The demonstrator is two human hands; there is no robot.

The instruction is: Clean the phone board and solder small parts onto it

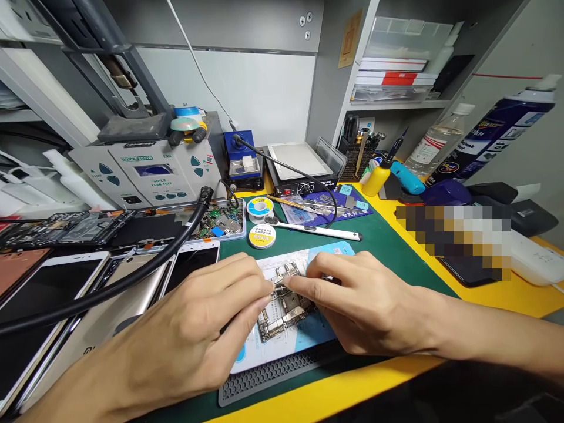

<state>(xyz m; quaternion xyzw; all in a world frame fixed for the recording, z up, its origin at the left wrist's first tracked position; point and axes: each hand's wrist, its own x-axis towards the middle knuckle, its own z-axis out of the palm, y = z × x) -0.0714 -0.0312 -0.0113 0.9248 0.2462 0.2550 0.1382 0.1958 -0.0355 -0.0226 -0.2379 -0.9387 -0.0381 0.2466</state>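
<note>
A phone circuit board [291, 299] lies on a white and blue sheet [247, 352] at the centre of the green mat. My left hand [211, 317] reaches in from the left, its fingers closed together, with the tips at the board's upper left edge. From the right, my right hand [361, 299] touches the top of the board with its index fingertip; its other fingers are curled. The fingertips of both hands nearly meet there. Whatever small part may be between them is too small to make out.
A black hose [176, 249] arches over several phones [44, 299] at the left. Beyond the board lie a brush [315, 230], a round tin [262, 236] and a tray of boards [220, 220]. A yellow bottle [376, 181] stands back right.
</note>
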